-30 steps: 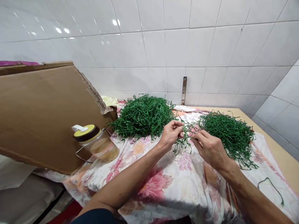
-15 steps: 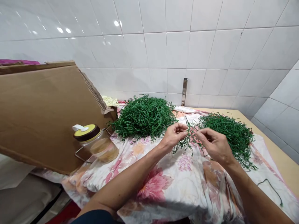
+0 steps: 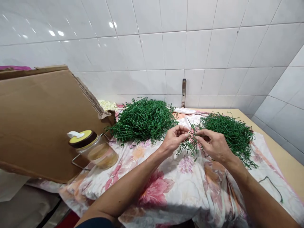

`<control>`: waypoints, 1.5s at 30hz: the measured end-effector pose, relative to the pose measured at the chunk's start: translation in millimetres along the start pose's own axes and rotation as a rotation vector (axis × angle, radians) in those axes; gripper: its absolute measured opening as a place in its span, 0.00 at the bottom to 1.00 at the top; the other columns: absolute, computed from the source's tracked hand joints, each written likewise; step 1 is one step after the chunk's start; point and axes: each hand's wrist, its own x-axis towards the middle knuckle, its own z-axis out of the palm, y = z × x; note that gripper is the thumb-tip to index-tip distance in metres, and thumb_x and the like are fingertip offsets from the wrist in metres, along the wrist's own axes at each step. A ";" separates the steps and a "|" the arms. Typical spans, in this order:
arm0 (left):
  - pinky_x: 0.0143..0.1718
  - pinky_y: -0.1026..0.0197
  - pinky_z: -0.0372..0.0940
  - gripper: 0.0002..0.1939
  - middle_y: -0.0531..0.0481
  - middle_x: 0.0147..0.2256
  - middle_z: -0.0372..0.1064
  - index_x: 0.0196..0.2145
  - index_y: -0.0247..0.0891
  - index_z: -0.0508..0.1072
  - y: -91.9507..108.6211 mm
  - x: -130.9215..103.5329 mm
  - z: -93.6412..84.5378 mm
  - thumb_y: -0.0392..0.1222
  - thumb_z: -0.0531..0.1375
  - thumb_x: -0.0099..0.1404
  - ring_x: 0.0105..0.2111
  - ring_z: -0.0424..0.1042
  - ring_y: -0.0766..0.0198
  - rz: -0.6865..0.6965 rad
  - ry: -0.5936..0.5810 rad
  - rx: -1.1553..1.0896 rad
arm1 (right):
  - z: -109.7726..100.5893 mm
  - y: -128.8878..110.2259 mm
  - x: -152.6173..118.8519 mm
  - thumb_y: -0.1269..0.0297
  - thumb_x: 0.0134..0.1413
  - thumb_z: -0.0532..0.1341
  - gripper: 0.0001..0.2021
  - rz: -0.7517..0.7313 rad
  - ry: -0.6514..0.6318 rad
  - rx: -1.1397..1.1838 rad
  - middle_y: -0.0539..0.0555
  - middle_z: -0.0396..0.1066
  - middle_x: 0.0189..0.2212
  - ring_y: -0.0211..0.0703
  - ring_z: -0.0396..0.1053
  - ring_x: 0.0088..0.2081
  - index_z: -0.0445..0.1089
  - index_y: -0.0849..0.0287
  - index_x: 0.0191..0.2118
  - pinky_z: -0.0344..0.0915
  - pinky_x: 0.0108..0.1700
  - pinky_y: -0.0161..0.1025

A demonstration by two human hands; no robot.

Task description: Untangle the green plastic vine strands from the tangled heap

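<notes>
Landmark: large green heap (image 3: 143, 118) at back of worktop (image 3: 282, 158).

- Left of heap: cardboard sheet (image 3: 42, 120) leans up, blocks that side; jar (image 3: 95, 150) lies just before it.
- Right of heap: smaller green heap (image 3: 228, 133), narrow gap between, filled by left hand (image 3: 173, 139) and right hand (image 3: 213, 145) with green sprig (image 3: 190, 144).
- In front of heap: open floral cloth (image 3: 171, 183), crossed by both forearms.
- Behind heap: tiled wall (image 3: 166, 53), metal bracket (image 3: 183, 91).
- Far right of heap: bare worktop edge, one loose green strand (image 3: 273, 186).

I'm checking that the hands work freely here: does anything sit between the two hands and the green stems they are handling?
Nothing visible does. The left hand and the right hand both pinch the small bunch of green stems directly, above the floral cloth. The two green piles lie behind and to either side, and the jar sits far to the left.
</notes>
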 end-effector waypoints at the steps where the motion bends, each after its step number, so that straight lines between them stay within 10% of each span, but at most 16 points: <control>1: 0.31 0.65 0.60 0.22 0.52 0.28 0.70 0.36 0.32 0.75 -0.1 0.1 -0.1 0.48 0.75 0.50 0.28 0.67 0.70 0.000 0.002 0.001 | -0.2 0.7 -0.1 0.60 0.63 0.63 0.08 0.031 -0.023 0.015 0.54 0.80 0.34 0.42 0.75 0.31 0.78 0.57 0.40 0.70 0.33 0.38; 11: 0.31 0.65 0.59 0.22 0.50 0.31 0.71 0.37 0.32 0.76 0.6 -0.5 0.4 0.50 0.74 0.51 0.29 0.66 0.70 -0.002 -0.081 0.014 | -4.8 2.0 1.6 0.53 0.63 0.62 0.14 0.141 -0.183 0.210 0.53 0.79 0.32 0.43 0.74 0.31 0.79 0.58 0.40 0.69 0.33 0.37; 30: 0.27 0.65 0.49 0.23 0.55 0.25 0.63 0.31 0.33 0.74 1.7 2.0 -5.6 0.54 0.74 0.49 0.24 0.56 0.72 -0.112 -0.123 0.157 | 1.0 5.6 1.1 0.64 0.66 0.60 0.06 -0.158 -0.007 -0.034 0.55 0.76 0.34 0.45 0.74 0.36 0.73 0.56 0.39 0.69 0.40 0.40; 45: 0.24 0.64 0.47 0.23 0.55 0.22 0.60 0.25 0.33 0.75 2.5 2.4 -4.8 0.58 0.73 0.51 0.23 0.53 0.72 -0.089 -0.078 0.177 | -9.0 2.2 2.4 0.66 0.63 0.60 0.09 -0.022 0.345 -0.037 0.58 0.77 0.42 0.46 0.75 0.37 0.75 0.57 0.47 0.75 0.42 0.45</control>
